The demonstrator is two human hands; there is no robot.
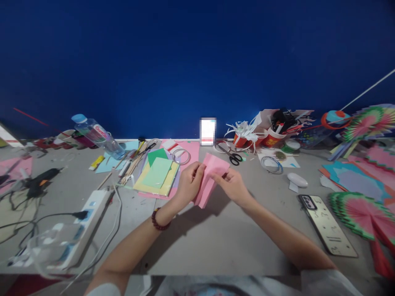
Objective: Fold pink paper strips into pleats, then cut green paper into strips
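A folded piece of pink paper (207,190) is held tilted above the desk, between both hands. My left hand (191,181) grips its left edge, thumb on the near face and fingers curled behind. On the upper right part of the paper, my right hand (231,183) is closed, with the thumb pressed on the front and the fingers partly hidden. Just left of my left hand lies a stack of coloured paper, with a light green sheet (158,172) and a yellow sheet (146,181). Black-handled scissors (235,158) rest beyond my right hand.
At left are a power strip (89,222) with cables, a leaning plastic bottle (100,135) and a glue gun (41,181). Rightward lie a phone (328,226), a computer mouse (297,180) and paper fans (364,213). Cups (273,137) and a lit screen (207,131) stand near the blue wall.
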